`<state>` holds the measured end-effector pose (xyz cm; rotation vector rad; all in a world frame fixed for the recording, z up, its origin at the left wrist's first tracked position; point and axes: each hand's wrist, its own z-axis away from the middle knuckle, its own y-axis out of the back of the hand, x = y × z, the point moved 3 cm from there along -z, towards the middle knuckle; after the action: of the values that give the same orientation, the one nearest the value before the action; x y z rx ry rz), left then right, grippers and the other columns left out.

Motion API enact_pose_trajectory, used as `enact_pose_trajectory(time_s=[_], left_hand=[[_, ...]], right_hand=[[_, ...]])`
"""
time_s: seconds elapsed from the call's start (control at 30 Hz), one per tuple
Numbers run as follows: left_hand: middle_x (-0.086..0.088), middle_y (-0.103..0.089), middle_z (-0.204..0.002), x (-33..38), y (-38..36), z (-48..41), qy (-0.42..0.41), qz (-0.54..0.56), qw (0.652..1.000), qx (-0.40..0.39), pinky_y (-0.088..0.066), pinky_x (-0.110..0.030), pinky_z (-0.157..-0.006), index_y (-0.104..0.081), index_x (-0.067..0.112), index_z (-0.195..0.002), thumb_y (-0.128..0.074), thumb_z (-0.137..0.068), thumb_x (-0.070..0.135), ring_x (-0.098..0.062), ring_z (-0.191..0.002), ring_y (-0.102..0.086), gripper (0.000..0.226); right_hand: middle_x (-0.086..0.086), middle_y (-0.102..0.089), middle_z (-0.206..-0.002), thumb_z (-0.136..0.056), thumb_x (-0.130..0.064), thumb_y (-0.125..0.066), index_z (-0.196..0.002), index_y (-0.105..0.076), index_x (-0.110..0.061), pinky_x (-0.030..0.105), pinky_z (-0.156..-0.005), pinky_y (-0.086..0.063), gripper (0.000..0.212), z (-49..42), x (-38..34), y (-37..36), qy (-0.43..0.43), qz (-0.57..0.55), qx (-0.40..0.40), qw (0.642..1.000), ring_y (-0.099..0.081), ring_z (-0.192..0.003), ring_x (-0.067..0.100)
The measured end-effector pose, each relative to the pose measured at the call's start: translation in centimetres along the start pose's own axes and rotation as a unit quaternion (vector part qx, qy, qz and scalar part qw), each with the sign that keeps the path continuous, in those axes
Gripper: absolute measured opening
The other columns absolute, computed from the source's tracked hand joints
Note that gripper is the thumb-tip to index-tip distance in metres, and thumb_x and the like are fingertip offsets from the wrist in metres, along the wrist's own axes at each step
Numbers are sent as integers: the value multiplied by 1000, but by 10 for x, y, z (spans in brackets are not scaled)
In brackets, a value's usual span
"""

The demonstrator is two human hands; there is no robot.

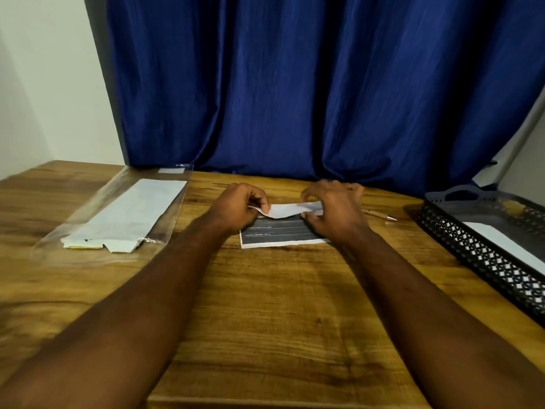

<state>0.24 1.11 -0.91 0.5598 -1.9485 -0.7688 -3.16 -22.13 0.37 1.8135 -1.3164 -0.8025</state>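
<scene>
Head view, left to right: the clear sleeve of envelopes (129, 214) sits well apart. The left hand (239, 206) pinches the lifted far edge of the printed sheet (277, 231). The sheet lies mid-table, long axis left to right, flap folding toward the person. The right hand (330, 208) arches over the flap's other end, thumb touching; whether it grips, I cannot tell. The pen (380, 215) lies just beyond.

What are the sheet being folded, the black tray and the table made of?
The sheet looks like thin matte paper: it curls softly. The tray seems matte black plastic or metal, punched with holes. The table shows wood grain, possibly laminate.
</scene>
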Motion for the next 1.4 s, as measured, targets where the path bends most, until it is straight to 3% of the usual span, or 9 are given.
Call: enact_pose_trajectory(time_s=[0.1, 0.27, 0.43, 0.53, 0.67, 0.77, 0.9, 1.07, 1.4], left_hand=[[14, -73, -105, -1, -3, 0, 14, -20, 999, -29, -57, -36, -91, -74, 30, -88, -69, -83, -1, -5, -100, -66, 32], [12, -70, -107, 3, -3, 1, 8, -56, 998, -37, -54, -38, -94, -69, 30, -91, -68, -87, 14, -10, -103, -62, 17], [10, -66, -103, 8, -6, 1, 22, -83, 994, -64, -54, -39, -87, -68, 30, -95, -64, -95, 35, -14, -98, -60, 7], [9, -64, -115, 6, -14, -1, 15, -102, 993, -56, -51, -37, -88, -65, 31, -105, -65, -97, 35, -15, -109, -58, 8], [1, -50, -154, 6, -24, -3, 23, -132, 989, -69, -40, -38, -113, -53, 24, -147, -57, -105, 36, -20, -137, -46, 44], [2, -29, -169, 2, -28, -5, 47, -153, 980, -116, -20, -36, -126, -40, 21, -159, -44, -109, 41, -19, -155, -25, 54], [4, -15, -173, -1, -31, -5, 66, -198, 966, -153, -6, -41, -130, -24, 26, -164, -32, -112, 45, -17, -159, -10, 57], [4, -11, -174, 1, -31, -4, 62, -211, 961, -165, -4, -42, -129, -19, 26, -166, -28, -112, 47, -18, -160, -7, 58], [-4, -28, -164, -7, -20, -9, 74, -225, 966, -105, -17, -57, -123, -28, 32, -161, -48, -99, 66, -28, -151, -24, 74]], right_hand=[[-16, -73, -118, -93, -36, -72, -110, -72, -36, 48, -104, -28, 17, 3, 0, -11, 17, -24, -37, 999, -60, -115, 12], [-14, -74, -93, -95, -29, -63, -95, -71, -32, 42, -96, -32, 9, 1, 0, -15, 8, -34, -64, 997, -65, -95, 15], [-13, -73, -91, -91, -28, -64, -93, -70, -31, 43, -95, -38, 7, 0, -2, -18, -6, -45, -78, 996, -65, -93, 17], [-8, -73, -109, -95, -32, -64, -111, -70, -32, 44, -99, -41, 18, 0, -8, -19, -15, -53, -65, 996, -64, -106, 20], [2, -60, -148, -104, -35, -58, -147, -56, -22, 44, -112, -43, 45, -2, -25, -25, -12, -112, -90, 990, -51, -135, 24], [-2, -27, -174, -111, -39, -42, -166, -31, -24, 47, -129, -17, 57, -6, -38, -42, -13, -115, -214, 970, -22, -160, 18], [-9, -2, -177, -110, -61, -24, -170, -12, -28, 58, -129, 4, 69, -12, -27, -49, -73, -60, -303, 948, 0, -163, 13], [-4, 4, -178, -104, -74, -18, -170, -7, -27, 63, -128, 2, 82, -8, 16, -45, -178, -23, -301, 937, 4, -164, 22], [3, -13, -177, -99, -78, -35, -168, -20, -29, 63, -128, -14, 86, 2, 26, -38, -163, -66, -231, 957, -12, -162, 29]])
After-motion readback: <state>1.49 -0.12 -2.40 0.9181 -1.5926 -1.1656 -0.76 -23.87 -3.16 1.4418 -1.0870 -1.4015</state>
